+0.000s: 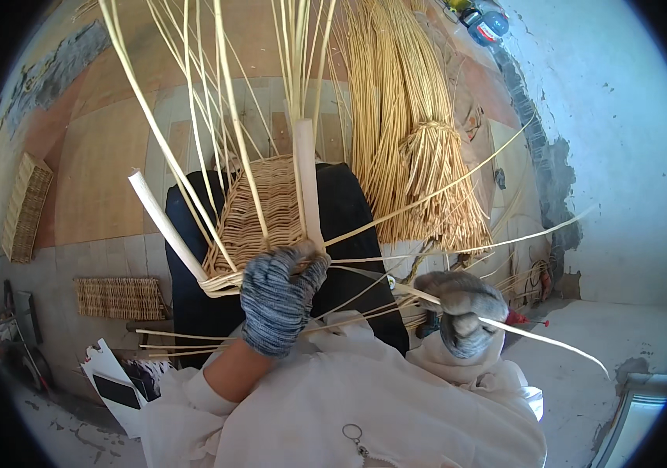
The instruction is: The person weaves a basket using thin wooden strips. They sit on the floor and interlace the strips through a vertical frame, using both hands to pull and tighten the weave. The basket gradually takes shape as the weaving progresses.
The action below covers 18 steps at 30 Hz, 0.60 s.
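Basket point(259, 207): base apparently woven, walls largely unfilled around bare posts point(308, 179); your left hand point(277, 300) grips its edge, right hand point(464, 308) a rod point(528, 333).

Two gloved hands show, one left hand point(280, 303) and one right hand point(464, 310), with one rod point(548, 338) in the right. There is one part-woven basket point(259, 199) with two thick posts point(308, 183); its thin upright stakes point(236, 121) overlap too much to count. Two separate woven panels point(119, 298) lie at the left, plus one bottle point(490, 29) and one key ring point(352, 431)
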{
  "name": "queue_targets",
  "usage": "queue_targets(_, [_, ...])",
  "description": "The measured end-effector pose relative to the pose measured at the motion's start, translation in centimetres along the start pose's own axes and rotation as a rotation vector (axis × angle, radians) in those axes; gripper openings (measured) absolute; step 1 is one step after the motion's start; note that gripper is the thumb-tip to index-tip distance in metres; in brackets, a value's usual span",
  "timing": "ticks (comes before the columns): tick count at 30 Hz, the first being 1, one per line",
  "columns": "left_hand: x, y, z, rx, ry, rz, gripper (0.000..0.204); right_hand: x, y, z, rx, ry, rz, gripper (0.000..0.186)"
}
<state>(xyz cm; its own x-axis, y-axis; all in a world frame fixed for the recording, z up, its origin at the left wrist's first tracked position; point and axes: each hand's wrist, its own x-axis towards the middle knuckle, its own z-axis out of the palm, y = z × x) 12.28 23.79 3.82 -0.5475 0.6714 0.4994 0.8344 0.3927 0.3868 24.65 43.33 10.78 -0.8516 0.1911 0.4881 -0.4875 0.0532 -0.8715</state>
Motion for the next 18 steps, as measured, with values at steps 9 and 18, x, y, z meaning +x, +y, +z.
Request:
queue_targets(9, [-2.0, -1.2, -5.2, -0.492, -0.103, 0.026, 0.019, -0.9, 5.3, 5.0, -0.325, -0.270, 0.453, 0.023])
queue_targets(18, [-2.7, -1.6, -5.4, -0.622, -0.112, -0.056, 0.019, -0.3, 6.0, 7.8, -0.610, -0.371, 0.261, 0.030])
